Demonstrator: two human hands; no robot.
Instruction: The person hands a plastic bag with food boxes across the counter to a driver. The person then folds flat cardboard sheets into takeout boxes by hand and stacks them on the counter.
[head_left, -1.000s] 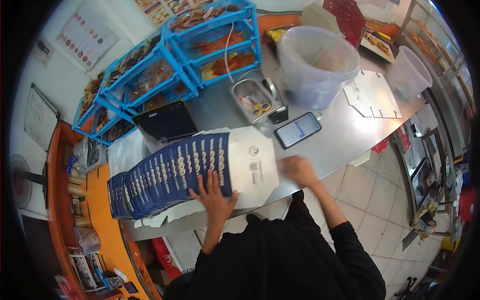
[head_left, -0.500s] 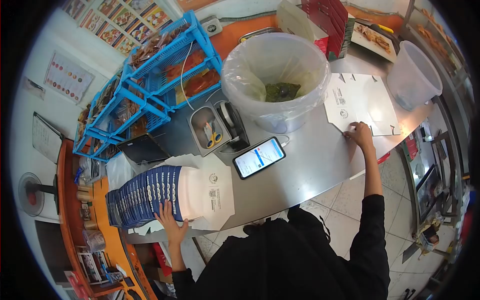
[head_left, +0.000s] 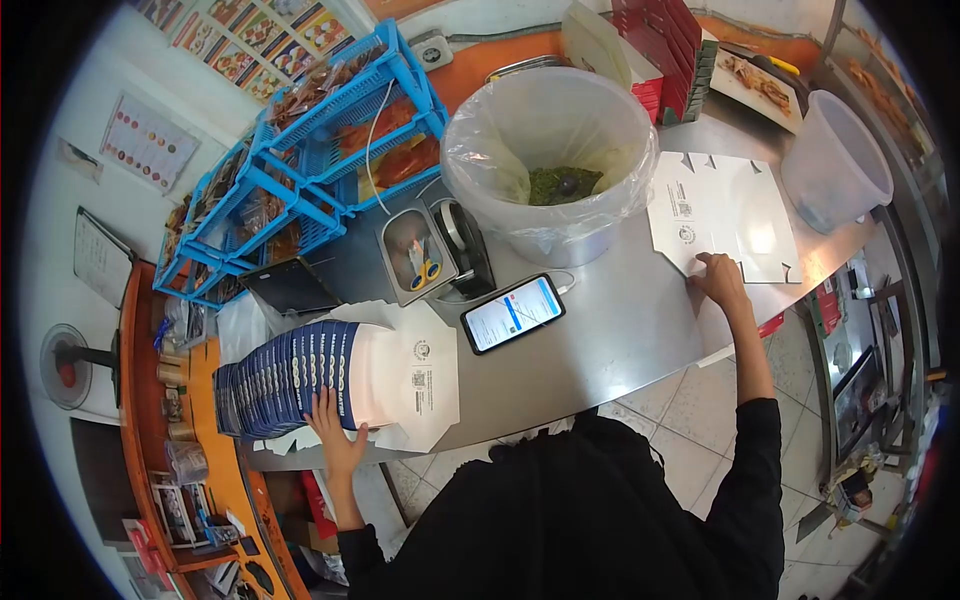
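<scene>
On the left, a fanned stack of flat cardboard boxes (head_left: 290,385) with blue printed ends lies on the steel counter. My left hand (head_left: 338,440) rests on the near side of this stack, fingers spread apart. Over at the right, a single white cardboard box blank (head_left: 725,205) lies flat, with small print and slots along its edges. My right hand (head_left: 720,280) is at its near edge, fingers bent and thumb and fingertips closed on the cardboard. A phone (head_left: 513,314) with a lit screen lies between my hands, its cable attached.
A large lined tub (head_left: 550,225) holding green contents stands behind the phone. Beside it are a metal container with scissors (head_left: 428,271) and blue crates (head_left: 340,160). A clear plastic bucket (head_left: 835,165) stands at the right, near a cutting board (head_left: 760,85) with food.
My view has shifted slightly. Both hands keep nearly the same places on the stack and the white blank; nothing has clearly been picked up or let go.
</scene>
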